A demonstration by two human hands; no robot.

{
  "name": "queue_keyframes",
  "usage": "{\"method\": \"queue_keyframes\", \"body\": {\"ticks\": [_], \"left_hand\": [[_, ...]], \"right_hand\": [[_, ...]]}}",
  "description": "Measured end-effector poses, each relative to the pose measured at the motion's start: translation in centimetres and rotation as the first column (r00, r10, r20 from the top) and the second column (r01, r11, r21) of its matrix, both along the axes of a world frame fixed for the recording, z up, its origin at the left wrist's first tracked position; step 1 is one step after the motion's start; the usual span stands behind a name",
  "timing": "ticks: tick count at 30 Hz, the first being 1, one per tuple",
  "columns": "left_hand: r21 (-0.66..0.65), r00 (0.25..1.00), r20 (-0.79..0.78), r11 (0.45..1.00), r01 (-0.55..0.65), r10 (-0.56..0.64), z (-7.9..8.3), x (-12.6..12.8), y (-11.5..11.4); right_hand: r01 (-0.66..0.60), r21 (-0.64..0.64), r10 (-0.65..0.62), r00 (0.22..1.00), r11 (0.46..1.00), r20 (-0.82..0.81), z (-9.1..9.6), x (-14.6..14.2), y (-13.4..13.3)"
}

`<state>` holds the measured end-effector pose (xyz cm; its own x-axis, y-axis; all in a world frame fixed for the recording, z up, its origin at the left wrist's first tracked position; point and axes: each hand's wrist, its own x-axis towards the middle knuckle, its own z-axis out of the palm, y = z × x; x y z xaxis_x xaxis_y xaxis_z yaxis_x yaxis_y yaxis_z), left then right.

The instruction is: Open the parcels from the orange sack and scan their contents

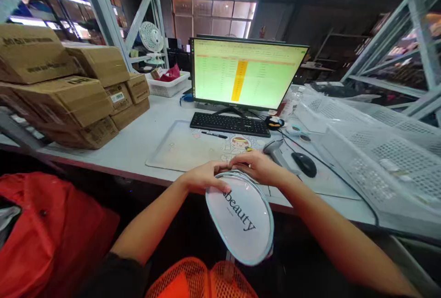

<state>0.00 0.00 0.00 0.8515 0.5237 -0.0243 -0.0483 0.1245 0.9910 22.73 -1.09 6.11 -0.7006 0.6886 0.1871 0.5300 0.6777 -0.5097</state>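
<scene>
Both my hands hold a flat oval white pouch [241, 217] printed with the word "beauty", just in front of the desk's near edge. My left hand [203, 176] grips its top left rim with curled fingers. My right hand [258, 167] closes on the top right rim, fingers meeting the left hand's. The pouch tilts toward me above an orange mesh item [203, 279] on my lap.
A desk [138, 142] carries a lit monitor [244, 73], black keyboard [229, 123], desk mat [186, 149], mouse [305, 164] and a grey handheld scanner [275, 151]. Cardboard boxes [69, 91] are stacked left, white perforated trays [372, 146] right, a red bag [51, 233] lower left.
</scene>
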Motion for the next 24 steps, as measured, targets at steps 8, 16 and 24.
{"method": "queue_keyframes", "body": {"ticks": [8,16,24], "left_hand": [[0.416,0.775,-0.158,0.753,-0.510,0.612,-0.1,-0.4,7.9],[0.902,0.320,-0.304,0.379,-0.207,0.897,0.1,-0.4,10.1],[0.946,0.224,-0.153,0.209,-0.250,0.962,-1.1,-1.1,21.6]], "right_hand": [[0.798,0.272,-0.779,0.594,0.539,-0.199,-2.3,17.7,4.0],[0.859,0.283,-0.867,0.478,0.427,-0.140,-11.2,26.7,4.6],[0.817,0.347,-0.854,0.514,0.460,-0.080,-12.9,26.9,3.3]]}}
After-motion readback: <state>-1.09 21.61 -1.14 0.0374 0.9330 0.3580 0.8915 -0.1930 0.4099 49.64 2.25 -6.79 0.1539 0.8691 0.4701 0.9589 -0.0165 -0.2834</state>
